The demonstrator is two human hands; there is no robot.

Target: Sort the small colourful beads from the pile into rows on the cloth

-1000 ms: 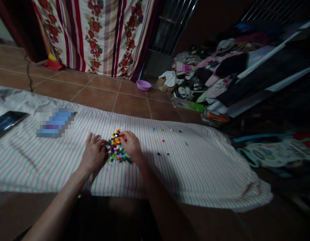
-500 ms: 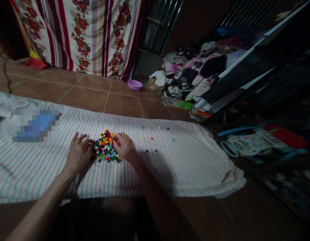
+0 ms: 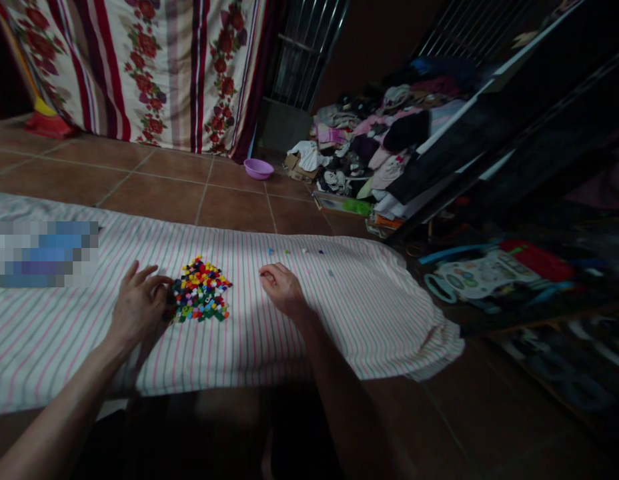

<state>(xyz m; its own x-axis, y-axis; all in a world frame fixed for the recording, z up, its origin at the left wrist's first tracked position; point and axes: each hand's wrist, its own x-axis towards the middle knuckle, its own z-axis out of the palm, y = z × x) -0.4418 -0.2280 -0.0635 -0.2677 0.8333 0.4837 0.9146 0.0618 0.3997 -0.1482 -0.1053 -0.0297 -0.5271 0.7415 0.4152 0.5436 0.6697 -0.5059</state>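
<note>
A pile of tiny bead-like pieces [image 3: 202, 290] in many colours lies on a striped cloth [image 3: 229, 360]. At the pile's left edge rests my left hand [image 3: 139, 300], its fingers spread and the fingertips by the outermost pieces. My right hand [image 3: 283, 288] is to the right of the pile, over the cloth, thumb and fingers pinched together; whatever they hold is too small to make out. Beyond it sit single pieces set apart: a blue one [image 3: 270, 251], a green one [image 3: 287, 251], a white one [image 3: 304, 251], a dark blue one [image 3: 321, 252] and a grey one [image 3: 331, 272].
A blurred-out bluish rectangle [image 3: 47, 257] lies on the cloth at left. Behind, on the tiled floor [image 3: 164, 187], stands a purple basin [image 3: 258, 169] before a floral curtain [image 3: 149, 73]. Heaped clothes [image 3: 369, 140] fill the back right, with a dark rack in front.
My right hand has left the pile and moved right across the cloth, still pinched, now covering some of the separate pieces. My left hand stays beside the pile. The view has shifted slightly.
</note>
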